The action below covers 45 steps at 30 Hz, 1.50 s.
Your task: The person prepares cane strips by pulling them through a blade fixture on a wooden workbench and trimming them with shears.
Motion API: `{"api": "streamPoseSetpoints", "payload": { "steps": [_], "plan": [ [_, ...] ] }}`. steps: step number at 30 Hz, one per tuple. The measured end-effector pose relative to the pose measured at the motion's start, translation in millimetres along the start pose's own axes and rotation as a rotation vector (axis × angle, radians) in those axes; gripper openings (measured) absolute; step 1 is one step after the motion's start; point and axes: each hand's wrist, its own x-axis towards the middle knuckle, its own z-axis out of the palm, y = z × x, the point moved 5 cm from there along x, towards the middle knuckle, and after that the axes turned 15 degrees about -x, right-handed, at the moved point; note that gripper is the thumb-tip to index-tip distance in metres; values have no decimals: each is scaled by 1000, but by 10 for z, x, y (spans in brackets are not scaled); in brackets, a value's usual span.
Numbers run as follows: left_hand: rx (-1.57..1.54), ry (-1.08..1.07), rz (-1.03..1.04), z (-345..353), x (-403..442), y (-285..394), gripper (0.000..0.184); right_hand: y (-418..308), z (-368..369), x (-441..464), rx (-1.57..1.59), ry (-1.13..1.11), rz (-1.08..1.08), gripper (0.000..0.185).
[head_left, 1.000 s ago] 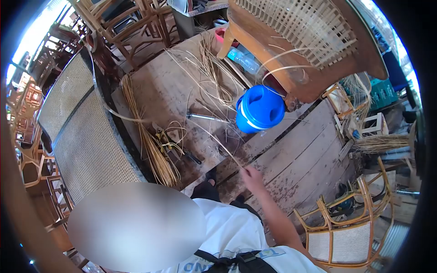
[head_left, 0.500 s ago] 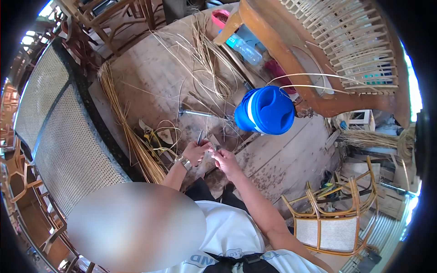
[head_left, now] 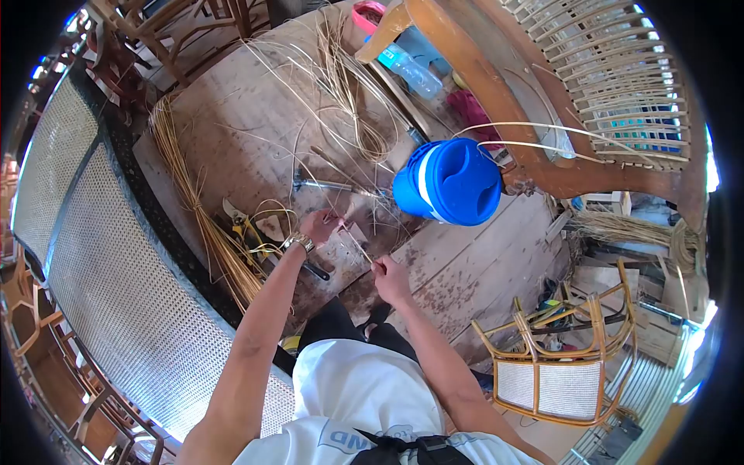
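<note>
My left hand (head_left: 318, 227), with a metal watch at the wrist, is closed with its fingertips at the upper end of a short pale cane strip (head_left: 358, 245). Lower and to the right, my right hand (head_left: 392, 280) is a loose fist around the strip's other end, so the strip runs slanting between both hands. Beneath my left wrist is a black handle (head_left: 316, 270); its other end is hidden. Pruning shears with yellow on the handles (head_left: 242, 225) lie left of my left hand, beside a long bundle of cane (head_left: 203, 217).
A blue lidded bucket (head_left: 449, 182) stands ahead, near a wooden chair frame (head_left: 480, 101) with woven slats. Loose cane coils (head_left: 353, 116) and a plastic bottle (head_left: 411, 70) lie beyond. A long woven panel (head_left: 116, 217) borders the left; a small rattan chair (head_left: 550, 380) is at right.
My hands have moved apart, drawing the strip into view between them. My right hand is slightly lower, my left higher and farther left. The dark, slim tool at my left hand no longer shows there.
</note>
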Motion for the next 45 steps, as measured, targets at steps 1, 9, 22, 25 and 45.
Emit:
{"api": "streamPoseSetpoints", "payload": {
  "steps": [1, 9, 22, 25, 45],
  "plan": [
    [200, 66, 32, -37, -67, 187, 26, -75, -66, -5, -170, 200, -188, 11],
    [2, 42, -20, -30, -4, 227, 20, -157, -55, -40, -406, 374, -384, 7],
    [-93, 257, -70, -122, -34, 81, 16, -114, 35, -42, -474, 463, -400, 5],
    [-106, 302, -50, -94, -10, 87, 16, -156, 60, -11, -569, 443, -380, 7],
    [40, 318, -47, -12, -157, 196, 24, 15, 148, 27, -668, 305, -304, 9]
  ]
}}
